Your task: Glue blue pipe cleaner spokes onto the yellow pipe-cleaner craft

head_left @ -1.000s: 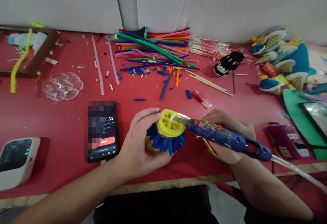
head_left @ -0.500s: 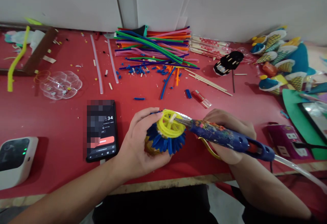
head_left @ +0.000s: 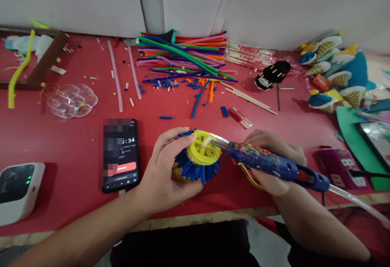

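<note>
My left hand [head_left: 170,165] is closed around a small craft piece made of a yellow spoked wheel [head_left: 198,158] on top of a ring of blue fringed strips [head_left: 198,173]. A short pale stick [head_left: 206,142] pokes up from the wheel's centre. In my right hand [head_left: 274,157] is a paint-spattered blue hot glue gun [head_left: 258,158], its metal nozzle touching or very close to that stick. A clear glue stick [head_left: 356,202] runs out of the gun's back end. Beneath the gun a curved yellow strip [head_left: 251,177] shows; whether my right hand holds it I cannot tell.
Coloured pipe cleaners [head_left: 183,55] lie piled at the back, with blue and orange clippings before them. A phone [head_left: 122,157] and a white device [head_left: 21,194] lie left. Thin wooden sticks [head_left: 250,99], a black figure [head_left: 272,75] and a purple box [head_left: 344,168] are rightward.
Almost nothing differs. The wheel piece has tilted very slightly, and the glue gun has shifted a touch to the right with its nozzle still at the stick.
</note>
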The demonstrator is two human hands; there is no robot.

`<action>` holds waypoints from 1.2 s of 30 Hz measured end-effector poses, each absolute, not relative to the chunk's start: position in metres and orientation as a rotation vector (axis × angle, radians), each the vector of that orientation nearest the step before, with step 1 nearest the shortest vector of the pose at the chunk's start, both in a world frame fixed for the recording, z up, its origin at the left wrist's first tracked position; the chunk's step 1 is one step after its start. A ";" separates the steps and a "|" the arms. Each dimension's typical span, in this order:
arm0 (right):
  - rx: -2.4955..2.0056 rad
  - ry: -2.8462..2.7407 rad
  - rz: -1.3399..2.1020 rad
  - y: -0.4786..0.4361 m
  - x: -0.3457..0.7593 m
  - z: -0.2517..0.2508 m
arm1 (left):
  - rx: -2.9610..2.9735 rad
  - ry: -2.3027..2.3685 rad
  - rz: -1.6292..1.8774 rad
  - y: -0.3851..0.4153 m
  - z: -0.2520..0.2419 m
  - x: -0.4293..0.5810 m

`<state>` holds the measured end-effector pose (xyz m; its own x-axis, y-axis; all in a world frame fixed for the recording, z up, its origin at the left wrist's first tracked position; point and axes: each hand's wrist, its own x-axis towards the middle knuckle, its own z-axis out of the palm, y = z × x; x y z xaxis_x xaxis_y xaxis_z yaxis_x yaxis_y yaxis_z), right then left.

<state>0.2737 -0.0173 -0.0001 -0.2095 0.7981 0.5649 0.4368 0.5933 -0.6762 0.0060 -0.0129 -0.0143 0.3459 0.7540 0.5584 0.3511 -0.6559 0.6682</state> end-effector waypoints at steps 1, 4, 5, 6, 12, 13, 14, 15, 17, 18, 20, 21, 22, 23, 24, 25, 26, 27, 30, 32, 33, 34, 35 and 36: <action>-1.003 -1.836 0.468 -0.017 0.274 0.000 | 2.185 0.962 1.249 -0.013 -0.014 0.006; -1.016 -1.813 0.467 -0.017 0.273 0.001 | 2.202 0.941 1.248 -0.014 -0.014 0.006; -1.024 -1.802 0.459 -0.017 0.273 0.001 | 2.195 0.938 1.256 -0.014 -0.014 0.006; -1.028 -1.794 0.448 -0.017 0.272 0.002 | 2.179 0.941 1.267 -0.014 -0.014 0.006; -1.020 -1.825 0.461 -0.021 0.271 0.005 | 2.075 1.001 1.343 -0.011 -0.017 0.004; -1.032 -1.826 0.467 -0.022 0.271 0.005 | 2.070 1.009 1.355 -0.010 -0.017 0.004; -1.041 -1.831 0.467 -0.022 0.271 0.005 | 2.072 1.023 1.365 -0.010 -0.017 0.004; -1.044 -1.834 0.463 -0.022 0.271 0.005 | 2.083 1.043 1.378 -0.009 -0.016 0.004; -1.041 -1.833 0.461 -0.022 0.271 0.006 | 2.134 1.089 1.412 -0.008 -0.015 0.003; -1.040 -1.830 0.462 -0.022 0.270 0.006 | 2.164 1.109 1.433 -0.008 -0.015 0.003; -1.038 -1.816 0.465 -0.022 0.270 0.006 | 2.200 1.132 1.476 -0.007 -0.015 0.004; -1.038 -1.814 0.468 -0.022 0.270 0.006 | 2.205 1.136 1.500 -0.007 -0.015 0.004; -1.038 -1.817 0.472 -0.022 0.270 0.006 | 2.203 1.137 1.517 -0.008 -0.015 0.004; -1.038 -1.815 0.471 -0.022 0.270 0.006 | 2.198 1.135 1.532 -0.008 -0.015 0.005; -1.037 -1.816 0.473 -0.022 0.271 0.006 | 2.193 1.135 1.541 -0.008 -0.016 0.006; -1.032 -1.828 0.480 -0.022 0.271 0.006 | 2.189 1.134 1.548 -0.008 -0.016 0.006; -1.030 -1.836 0.484 -0.022 0.272 0.006 | 2.185 1.133 1.553 -0.008 -0.017 0.007; -1.031 -1.838 0.483 -0.022 0.272 0.006 | 2.181 1.132 1.556 -0.008 -0.017 0.007; -1.040 -1.843 0.484 -0.023 0.274 0.005 | 2.191 1.133 1.562 -0.008 -0.017 0.007; -1.054 -1.836 0.483 -0.023 0.274 0.005 | 2.207 1.145 1.564 -0.007 -0.017 0.007; -1.056 -1.841 0.485 -0.023 0.274 0.005 | 2.210 1.157 1.564 -0.007 -0.018 0.007; -1.058 -1.841 0.478 -0.023 0.274 0.005 | 2.213 1.168 1.566 -0.007 -0.018 0.007; -1.061 -1.840 0.472 -0.023 0.273 0.005 | 2.215 1.178 1.567 -0.007 -0.018 0.007; -1.066 -1.843 0.470 -0.024 0.273 0.005 | 2.218 1.186 1.569 -0.007 -0.018 0.006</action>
<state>0.2730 -0.0235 0.0051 -0.1964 0.8266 0.5274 0.4728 0.5510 -0.6876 0.0064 -0.0065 -0.0183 0.1264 0.6873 0.7153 0.5007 -0.6667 0.5521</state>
